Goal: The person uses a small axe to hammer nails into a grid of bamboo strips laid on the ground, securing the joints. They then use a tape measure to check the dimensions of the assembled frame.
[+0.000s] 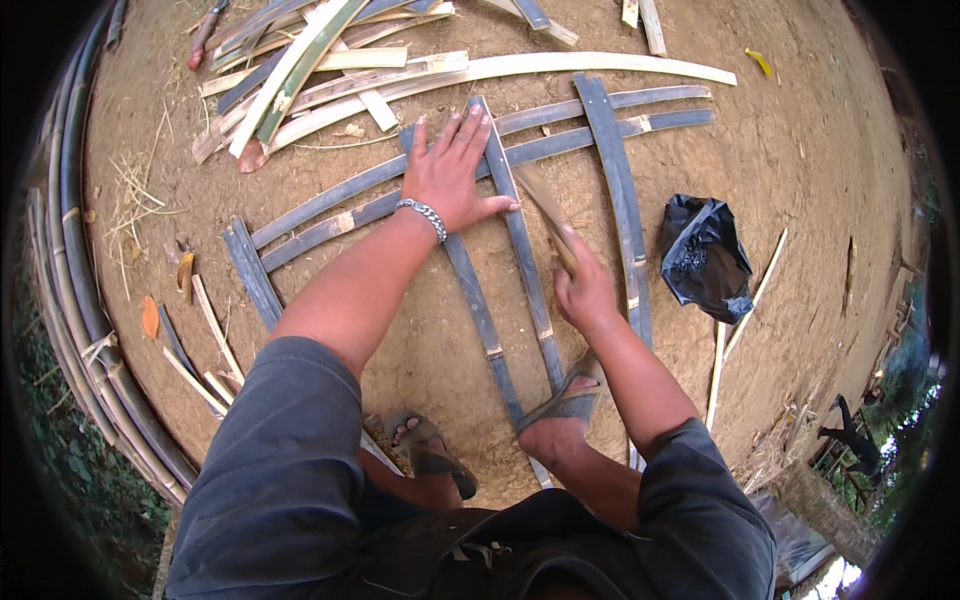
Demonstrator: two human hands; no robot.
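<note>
My left hand (447, 180) lies flat with its fingers spread, pressing on dark split-bamboo slats where they cross. Under it and beside it run a lengthwise slat (472, 300) and another one (527, 270). Two crosswise slats (335, 222) curve across the ground, meeting the lengthwise ones in a lattice. My right hand (585, 287) is closed round a wooden-handled tool (552, 222), which slants up toward the slat by my left thumb. The tool's far end is blurred, so its kind is unclear. My sandalled foot (565, 410) rests on the lower part of the slats.
A heap of split bamboo strips (330, 75) lies at the far left. To the right sits a crumpled black plastic bag (705, 255), with thin pale strips (718, 375) nearby. Long bamboo poles (85, 290) line the left edge. A yellow scrap (758, 62) lies far right.
</note>
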